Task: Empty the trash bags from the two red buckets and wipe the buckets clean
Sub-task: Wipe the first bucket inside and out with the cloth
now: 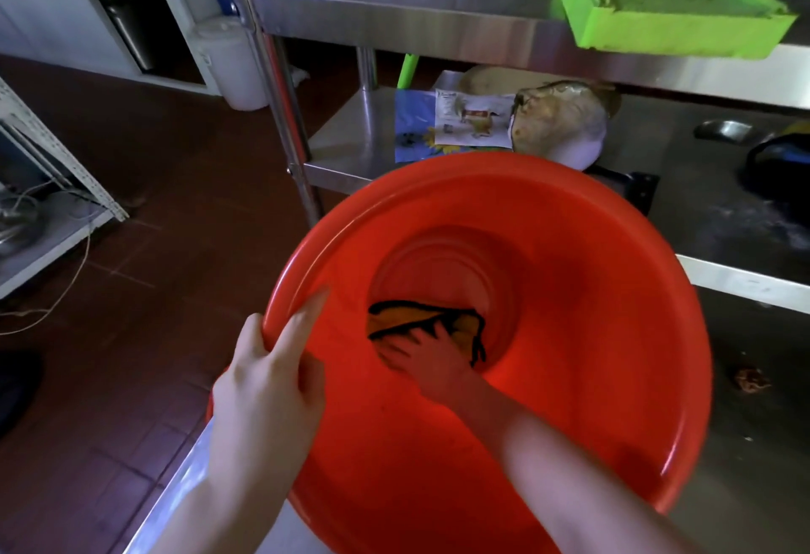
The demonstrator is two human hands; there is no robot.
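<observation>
One green tray [670, 14] and steel shelving [394, 23] just beyond red bucket [591, 290].

You look down into a bright red bucket [570, 246], plain all over inside. The cloth [416, 316] in it is orange-yellow with black edging. Beyond it you see a lime-green tray [657, 23] on silver steel shelving [394, 14], and a floor [175, 185] of dark red-brown tiles.

Seen from a single head-worn wide-angle camera, facing forward and steeply down, close above the open mouth of a red bucket [570, 290], with steel shelving [394, 14] across the frame's top.
</observation>
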